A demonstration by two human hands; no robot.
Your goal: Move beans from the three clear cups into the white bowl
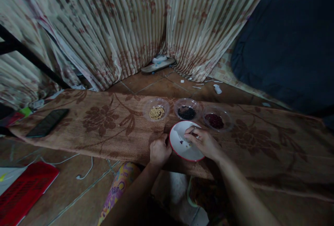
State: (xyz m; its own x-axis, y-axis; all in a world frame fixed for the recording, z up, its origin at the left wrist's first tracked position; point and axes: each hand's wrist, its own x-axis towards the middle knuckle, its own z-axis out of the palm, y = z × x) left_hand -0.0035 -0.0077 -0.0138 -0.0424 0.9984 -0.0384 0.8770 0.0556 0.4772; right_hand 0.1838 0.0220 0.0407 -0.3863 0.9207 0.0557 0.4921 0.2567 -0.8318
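A white bowl with a red rim point(177, 132) stands near the front edge of the cloth-covered bench. My left hand point(159, 151) is closed at its left side, the fingers gripping the rim. Over the bowl's right half, my right hand point(202, 142) has its fingers pinched together; a thin thing seems to be between them, too small and dim to name. A few dark and pale beans point(182, 142) lie in the bowl below the fingertips. Behind it stand three clear plastic bowls, holding yellowish beans point(156, 112), black beans point(186, 112) and dark red beans point(214, 120).
A brown flowered cloth point(125, 139) covers the long bench. A dark phone point(48, 123) lies at its left end. Beyond the bench are striped curtains point(125, 27), a skateboard point(158, 66) and white scraps on the tiled floor. A red basket point(28, 191) sits at lower left.
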